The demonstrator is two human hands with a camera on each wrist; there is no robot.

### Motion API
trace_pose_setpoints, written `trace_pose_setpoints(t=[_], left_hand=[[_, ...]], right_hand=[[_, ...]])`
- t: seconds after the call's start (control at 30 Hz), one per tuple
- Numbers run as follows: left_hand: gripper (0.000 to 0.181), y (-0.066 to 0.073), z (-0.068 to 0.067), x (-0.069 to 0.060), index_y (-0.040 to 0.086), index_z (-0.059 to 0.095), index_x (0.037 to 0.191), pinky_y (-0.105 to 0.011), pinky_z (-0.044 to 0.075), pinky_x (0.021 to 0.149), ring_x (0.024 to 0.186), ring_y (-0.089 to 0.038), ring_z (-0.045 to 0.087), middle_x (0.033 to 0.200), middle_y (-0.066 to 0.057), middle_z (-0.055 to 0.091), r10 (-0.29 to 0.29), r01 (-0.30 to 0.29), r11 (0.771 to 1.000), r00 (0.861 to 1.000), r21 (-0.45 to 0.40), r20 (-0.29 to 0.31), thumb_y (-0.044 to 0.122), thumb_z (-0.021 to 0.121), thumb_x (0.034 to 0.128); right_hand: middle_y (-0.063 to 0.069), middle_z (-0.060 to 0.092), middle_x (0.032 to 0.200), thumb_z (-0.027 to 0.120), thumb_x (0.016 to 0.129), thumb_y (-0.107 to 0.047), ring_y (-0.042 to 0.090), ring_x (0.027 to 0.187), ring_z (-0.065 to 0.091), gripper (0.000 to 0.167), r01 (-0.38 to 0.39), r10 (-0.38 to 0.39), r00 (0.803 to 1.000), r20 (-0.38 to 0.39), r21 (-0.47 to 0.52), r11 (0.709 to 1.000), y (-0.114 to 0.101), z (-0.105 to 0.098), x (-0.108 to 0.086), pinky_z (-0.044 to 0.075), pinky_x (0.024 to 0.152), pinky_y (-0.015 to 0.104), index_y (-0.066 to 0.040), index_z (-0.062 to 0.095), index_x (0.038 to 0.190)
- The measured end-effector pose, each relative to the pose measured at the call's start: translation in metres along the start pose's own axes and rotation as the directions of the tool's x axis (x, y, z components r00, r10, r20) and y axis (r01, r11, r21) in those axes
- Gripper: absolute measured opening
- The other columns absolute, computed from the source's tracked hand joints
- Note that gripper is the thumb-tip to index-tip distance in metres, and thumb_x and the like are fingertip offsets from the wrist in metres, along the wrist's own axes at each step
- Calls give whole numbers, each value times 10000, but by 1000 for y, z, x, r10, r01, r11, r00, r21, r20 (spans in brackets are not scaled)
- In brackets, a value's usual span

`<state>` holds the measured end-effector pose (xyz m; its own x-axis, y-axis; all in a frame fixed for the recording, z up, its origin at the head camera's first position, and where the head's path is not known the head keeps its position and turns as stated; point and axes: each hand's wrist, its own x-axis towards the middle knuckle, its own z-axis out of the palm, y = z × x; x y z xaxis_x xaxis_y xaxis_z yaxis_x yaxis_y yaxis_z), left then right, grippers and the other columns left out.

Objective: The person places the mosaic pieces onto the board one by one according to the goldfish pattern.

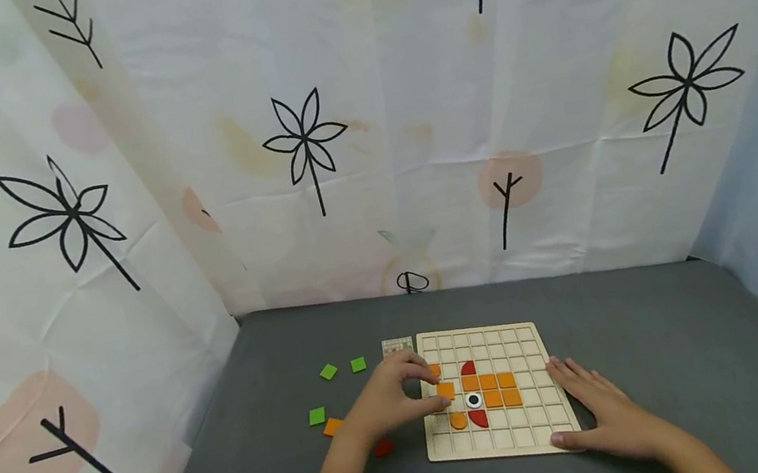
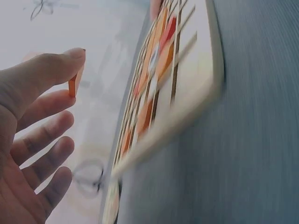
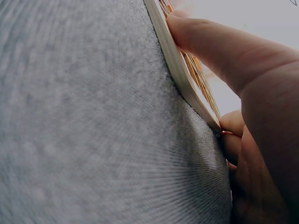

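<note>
"Grey cloth (image 1: 628, 311) lies under it all. Nearest?"
"The right hand (image 1: 612, 417), fingers extended, touching the board (image 1: 535, 399)'s right edge."
"And the left hand (image 1: 394, 396)?"
"Its thumb and forefinger pinch an orange square (image 1: 445, 390) over the board's left side."
"Farther off?"
"Green squares (image 1: 328, 371), then a patterned curtain (image 1: 415, 179)."

Board (image 2: 203, 70) blurred, cropped in left wrist view

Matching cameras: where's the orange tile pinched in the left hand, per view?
Head: tile low, slightly right of centre, in the left hand.
Left wrist: tile left of centre, upper half.
Right wrist: can't be made out.
Shared landmark: the board, partly visible in both wrist views.
</note>
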<state>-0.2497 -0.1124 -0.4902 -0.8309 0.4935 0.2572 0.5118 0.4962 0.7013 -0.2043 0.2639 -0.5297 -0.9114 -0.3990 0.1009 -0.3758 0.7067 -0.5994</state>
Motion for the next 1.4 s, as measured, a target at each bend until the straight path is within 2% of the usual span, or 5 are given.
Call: trace_pose_setpoints(t=[0.17,0.27,0.73,1.03,1.4], left_hand=[[250,12,26,17,154,844,1034,-412,497,1011,1051,-100,561,1095,111,637,44,-45,999,998,8,43,353,886,888],[243,15,41,24,191,843,1040,-303,525,918,1042,-73,543,1115,114,636,54,-57,997,997,51,53,379,879,891],[213,16,66,30,244,831,949,-242,449,886,1037,-51,480,1119,101,624,36,-57,986,991,157,130,413,910,847],[232,15,65,27,257,826,926,-245,450,891,1014,-47,480,1106,97,613,51,-75,982,989,175,138,442,922,824],[176,15,64,25,275,830,924,-218,452,864,1016,-48,470,1109,106,597,38,-62,987,986,150,160,409,911,843]], right_hand=[[192,298,1734,824,859,-560,402,1636,185,1071,-27,27,999,26,15,1000,-3,-2,3,-133,1045,-14,-62,332,1669],[199,300,1731,825,859,-560,542,1577,221,1074,-23,23,999,32,5,1000,-4,-2,4,-136,1042,-19,-50,332,1666],[208,307,1726,832,855,-545,566,1565,221,1067,-20,19,999,26,11,1000,-4,-3,3,-140,1039,-15,-40,345,1659],[182,278,1745,828,853,-563,535,1595,178,1077,-65,64,997,39,37,997,-3,-1,1,-103,1252,226,-83,326,1676],[206,320,1722,831,852,-552,548,1567,237,1070,-25,25,1000,17,4,1000,-3,-2,1,-129,1041,-18,-42,348,1658]])
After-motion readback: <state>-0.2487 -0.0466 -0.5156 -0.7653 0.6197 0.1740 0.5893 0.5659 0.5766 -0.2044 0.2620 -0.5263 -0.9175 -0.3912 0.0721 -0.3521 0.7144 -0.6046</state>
